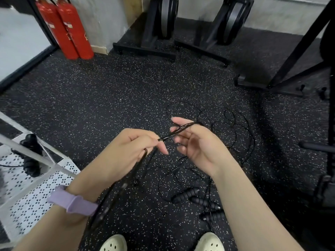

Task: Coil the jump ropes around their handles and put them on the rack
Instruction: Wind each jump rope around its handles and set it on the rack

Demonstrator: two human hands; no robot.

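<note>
My left hand (132, 147) is closed around a thin black jump rope (174, 133), whose strands and blurred handles hang down below the wrist. My right hand (192, 140) pinches the doubled loop of the same rope just to the right, fingers partly spread. More black rope (233, 127) lies tangled in loops on the speckled floor beyond my right hand. Ribbed black handles (197, 198) rest on the floor near my right forearm. A white perforated rack (36, 196) stands at the lower left, with a coiled black rope (30, 156) lying on it.
Two red fire extinguishers (67, 28) stand against the back wall at the left. Black machine bases (145, 49) sit at the back, and a black frame (282, 77) stands at the right. My light-coloured shoes (114, 243) show at the bottom edge.
</note>
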